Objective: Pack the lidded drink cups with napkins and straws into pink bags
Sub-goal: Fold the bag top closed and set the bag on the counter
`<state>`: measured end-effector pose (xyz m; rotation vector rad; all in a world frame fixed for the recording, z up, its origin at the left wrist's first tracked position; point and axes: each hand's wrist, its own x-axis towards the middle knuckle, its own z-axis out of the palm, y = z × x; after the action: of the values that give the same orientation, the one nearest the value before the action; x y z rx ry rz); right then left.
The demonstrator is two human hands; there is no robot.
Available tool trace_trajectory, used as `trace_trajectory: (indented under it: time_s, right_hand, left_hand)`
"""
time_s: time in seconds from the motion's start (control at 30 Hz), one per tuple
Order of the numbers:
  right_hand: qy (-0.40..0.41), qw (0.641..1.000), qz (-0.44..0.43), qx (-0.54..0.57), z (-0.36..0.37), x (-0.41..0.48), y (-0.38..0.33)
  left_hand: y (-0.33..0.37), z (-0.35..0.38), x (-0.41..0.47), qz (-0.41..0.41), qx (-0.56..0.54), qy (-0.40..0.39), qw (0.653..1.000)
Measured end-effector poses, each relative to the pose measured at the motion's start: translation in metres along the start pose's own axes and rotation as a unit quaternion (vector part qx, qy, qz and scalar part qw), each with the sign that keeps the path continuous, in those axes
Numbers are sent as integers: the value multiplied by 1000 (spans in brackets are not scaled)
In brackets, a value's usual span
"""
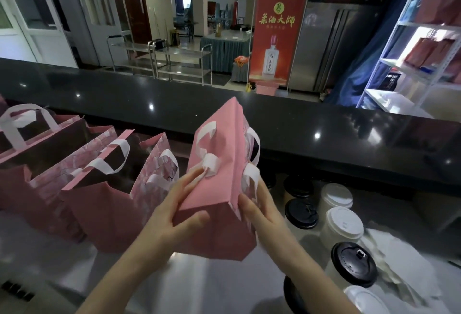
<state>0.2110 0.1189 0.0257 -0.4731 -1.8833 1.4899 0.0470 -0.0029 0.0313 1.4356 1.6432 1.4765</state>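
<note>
Bag, pink paper, held over the desk near lidded cups: left grip pinches its folded end, right grip its side edge. Light, thin and easily creased, it is probably best carried by its white handles.

Held bag: plain pink, white handles. Left bags: pink, mottled print on sides. Black lid; white lid. Counter: glossy black. Banner: red, gold lettering.
</note>
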Motion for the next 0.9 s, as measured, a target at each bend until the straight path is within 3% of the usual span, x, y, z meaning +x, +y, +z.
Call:
trace_trajectory:
  time_s: [0.2,0.37,0.77,0.9]
  right_hand:
    - [32,998,-51,-8,-50,23,-47]
    - [41,995,-90,-35,-97,41,-71]
    - [118,988,43,-94,-225,113,-40]
    - [144,967,66,-199,-248,121,-11]
  left_hand:
    - [34,21,54,107,51,-28,993]
    - [53,54,125,195,39,20,980]
    - [23,160,272,191,-51,-49,979]
    - [2,186,294,180,-60,-35,981]
